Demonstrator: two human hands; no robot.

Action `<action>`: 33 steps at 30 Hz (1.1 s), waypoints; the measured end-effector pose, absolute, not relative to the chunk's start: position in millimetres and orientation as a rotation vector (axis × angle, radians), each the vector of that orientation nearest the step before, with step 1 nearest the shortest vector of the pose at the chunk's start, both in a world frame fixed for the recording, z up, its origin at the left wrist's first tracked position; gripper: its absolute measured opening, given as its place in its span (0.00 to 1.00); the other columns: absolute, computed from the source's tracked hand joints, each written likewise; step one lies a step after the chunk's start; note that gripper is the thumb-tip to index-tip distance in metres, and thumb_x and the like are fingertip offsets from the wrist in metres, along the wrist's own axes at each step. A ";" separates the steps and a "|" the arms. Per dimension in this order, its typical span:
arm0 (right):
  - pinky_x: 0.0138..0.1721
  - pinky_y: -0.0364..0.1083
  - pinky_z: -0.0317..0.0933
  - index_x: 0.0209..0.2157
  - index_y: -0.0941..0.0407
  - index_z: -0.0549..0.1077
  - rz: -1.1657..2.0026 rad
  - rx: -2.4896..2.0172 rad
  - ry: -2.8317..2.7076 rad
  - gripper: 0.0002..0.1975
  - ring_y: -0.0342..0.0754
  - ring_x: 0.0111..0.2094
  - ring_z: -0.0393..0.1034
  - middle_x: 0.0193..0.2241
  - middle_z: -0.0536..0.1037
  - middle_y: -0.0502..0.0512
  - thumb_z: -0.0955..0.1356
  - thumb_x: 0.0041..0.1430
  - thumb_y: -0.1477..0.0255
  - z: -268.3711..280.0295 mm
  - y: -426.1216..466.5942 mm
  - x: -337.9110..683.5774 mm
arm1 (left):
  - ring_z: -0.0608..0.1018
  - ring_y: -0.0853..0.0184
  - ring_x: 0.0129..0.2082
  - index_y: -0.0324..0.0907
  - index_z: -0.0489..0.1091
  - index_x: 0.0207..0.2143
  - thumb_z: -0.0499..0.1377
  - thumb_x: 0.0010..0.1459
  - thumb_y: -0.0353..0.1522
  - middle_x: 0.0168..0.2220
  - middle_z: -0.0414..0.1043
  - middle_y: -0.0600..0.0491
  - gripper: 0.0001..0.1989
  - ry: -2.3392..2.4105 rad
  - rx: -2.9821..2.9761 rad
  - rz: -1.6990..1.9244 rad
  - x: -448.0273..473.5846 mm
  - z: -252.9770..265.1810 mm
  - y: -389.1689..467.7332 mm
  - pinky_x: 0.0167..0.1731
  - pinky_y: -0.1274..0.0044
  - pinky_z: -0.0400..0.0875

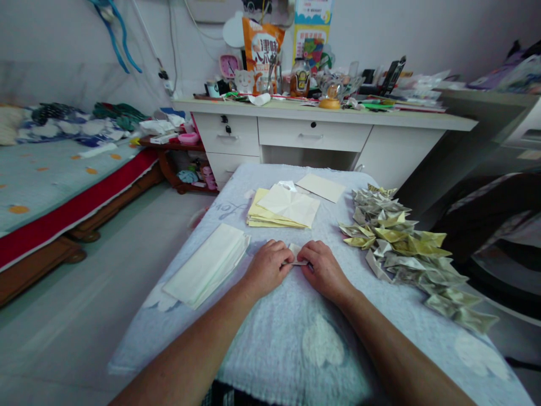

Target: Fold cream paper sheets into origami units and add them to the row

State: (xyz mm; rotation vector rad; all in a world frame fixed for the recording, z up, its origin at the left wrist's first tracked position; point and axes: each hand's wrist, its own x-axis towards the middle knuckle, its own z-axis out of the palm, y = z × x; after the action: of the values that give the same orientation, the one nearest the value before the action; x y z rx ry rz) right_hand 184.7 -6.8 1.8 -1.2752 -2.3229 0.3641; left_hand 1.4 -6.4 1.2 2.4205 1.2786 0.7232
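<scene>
Both hands meet over the middle of the cloth-covered table (270,332), pinching one small piece of folded paper (295,251) between them. My left hand (267,266) grips its left end, fingers curled. At the opposite end, my right hand (323,268) is closed on the same paper. Much of the paper is hidden by the fingers. Just beyond the hands lies a stack of creased square papers (283,208), white over yellow. To the left rests a pile of long folded white paper (209,264). Rows of folded paper pieces (401,242), grey and yellow, spread along the right side.
A flat cream sheet (321,187) lies near the table's far edge. Behind stands a white desk (313,132) crowded with a jar (300,78), an orange snack bag (262,51) and clutter. A bed (63,169) is at left, and a dark chair (494,225) at right.
</scene>
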 end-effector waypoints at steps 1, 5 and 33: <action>0.40 0.47 0.55 0.32 0.56 0.73 0.366 -1.275 -2.314 0.09 0.49 0.38 0.61 0.33 0.71 0.54 0.65 0.50 0.82 1.8 -6.5 185.3 | 0.69 0.64 0.37 0.42 0.69 0.29 0.58 0.53 0.25 0.32 0.68 0.53 0.04 1.283 2.418 0.718 1.2 0.8 -6.1 0.39 0.73 0.63; 0.41 0.48 0.54 0.33 0.55 0.74 0.367 -1.286 -2.271 0.07 0.50 0.39 0.61 0.35 0.71 0.55 0.66 0.53 0.80 2.2 -4.9 188.8 | 0.69 0.63 0.36 0.42 0.69 0.29 0.58 0.54 0.26 0.31 0.68 0.52 0.03 1.318 2.395 0.701 0.9 0.2 -5.5 0.37 0.73 0.63; 0.42 0.49 0.53 0.32 0.55 0.73 0.387 -1.428 -2.206 0.05 0.50 0.40 0.60 0.37 0.72 0.54 0.66 0.60 0.69 -0.6 -0.4 190.3 | 0.70 0.63 0.38 0.41 0.70 0.30 0.51 0.61 0.30 0.32 0.69 0.51 0.10 1.424 2.383 0.658 0.6 2.4 -3.8 0.40 0.73 0.64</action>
State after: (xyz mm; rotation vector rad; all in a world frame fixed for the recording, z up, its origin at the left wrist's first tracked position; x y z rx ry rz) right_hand 190.3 -0.4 -0.6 -1.4281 -2.2056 0.3871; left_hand 0.6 -3.8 2.4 2.3827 1.4238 0.6584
